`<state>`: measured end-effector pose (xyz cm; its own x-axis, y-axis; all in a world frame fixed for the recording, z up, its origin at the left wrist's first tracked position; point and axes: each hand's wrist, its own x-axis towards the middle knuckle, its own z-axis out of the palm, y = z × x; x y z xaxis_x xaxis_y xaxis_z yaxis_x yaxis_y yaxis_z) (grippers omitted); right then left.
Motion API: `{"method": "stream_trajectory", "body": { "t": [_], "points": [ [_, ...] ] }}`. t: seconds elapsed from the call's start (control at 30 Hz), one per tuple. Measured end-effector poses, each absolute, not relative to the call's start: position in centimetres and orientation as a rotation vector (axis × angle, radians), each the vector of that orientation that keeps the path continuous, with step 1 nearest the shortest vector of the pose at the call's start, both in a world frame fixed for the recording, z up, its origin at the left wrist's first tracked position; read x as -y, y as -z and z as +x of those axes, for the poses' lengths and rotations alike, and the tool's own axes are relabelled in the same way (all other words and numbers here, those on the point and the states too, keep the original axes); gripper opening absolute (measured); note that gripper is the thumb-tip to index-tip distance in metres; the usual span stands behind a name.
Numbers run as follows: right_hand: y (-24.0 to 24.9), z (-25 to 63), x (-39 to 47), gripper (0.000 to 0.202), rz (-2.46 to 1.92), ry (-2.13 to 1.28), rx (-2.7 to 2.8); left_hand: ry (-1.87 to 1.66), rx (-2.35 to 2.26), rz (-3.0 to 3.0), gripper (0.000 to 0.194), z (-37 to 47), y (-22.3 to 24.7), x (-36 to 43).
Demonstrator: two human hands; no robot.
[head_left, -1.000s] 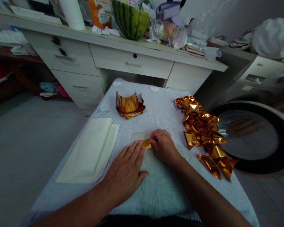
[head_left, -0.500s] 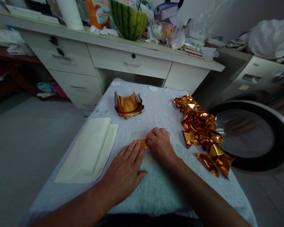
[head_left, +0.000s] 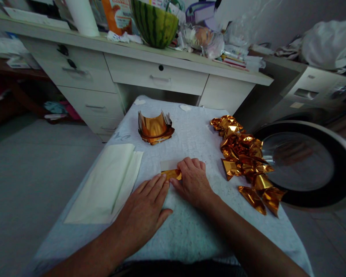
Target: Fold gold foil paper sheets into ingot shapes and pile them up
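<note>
So my flat gold foil strip (head_left: 173, 174) lies on the cloth between my hands, long axis running pretty much left to right. My left hand (head_left: 144, 209) is open, fingertips on its left end; my right hand (head_left: 193, 181) is curled at the other end, can't tell if it's pinching. Way ahead on the counter there's an orange printed packet (head_left: 118, 18), contents hidden. Crumpled gold foil pieces (head_left: 242, 148) sit off to my right.

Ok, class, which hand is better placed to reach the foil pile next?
Probably the right hand: it lies nearer the foil pile. The left hand, beside the paper, would have to reach across.
</note>
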<state>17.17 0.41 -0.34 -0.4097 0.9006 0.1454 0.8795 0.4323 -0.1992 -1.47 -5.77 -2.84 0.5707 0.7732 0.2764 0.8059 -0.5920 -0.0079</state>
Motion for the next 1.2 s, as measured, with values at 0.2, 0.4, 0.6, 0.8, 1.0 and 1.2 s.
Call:
{"method": "stream_trajectory", "body": {
  "t": [0.2,0.4,0.6,0.8,1.0,1.2],
  "points": [
    [0.5,19.0,-1.1,0.022,-1.48,-0.281,2.443,0.354,1.334,-2.684,0.055,-1.5,2.8,5.7],
    [0.9,21.3,-1.8,0.025,-1.465,-0.296,2.433,0.393,1.327,-2.682,0.055,-1.7,2.9,5.7],
    [1.1,22.8,-2.5,0.037,-1.504,-0.32,2.443,0.41,1.337,-2.689,0.055,-1.7,3.1,5.7],
    [0.9,23.8,-2.8,0.051,-1.48,-0.413,2.471,0.352,1.329,-2.697,0.057,-1.9,2.8,5.6],
    [-0.1,23.8,-2.5,0.047,-1.372,-0.447,2.319,0.273,1.337,-2.733,0.054,-1.5,1.4,5.0],
    [-0.6,22.4,-1.7,0.011,-1.197,-0.454,2.291,0.249,1.401,-2.789,0.026,0.1,-0.4,3.3]
  ]
}}
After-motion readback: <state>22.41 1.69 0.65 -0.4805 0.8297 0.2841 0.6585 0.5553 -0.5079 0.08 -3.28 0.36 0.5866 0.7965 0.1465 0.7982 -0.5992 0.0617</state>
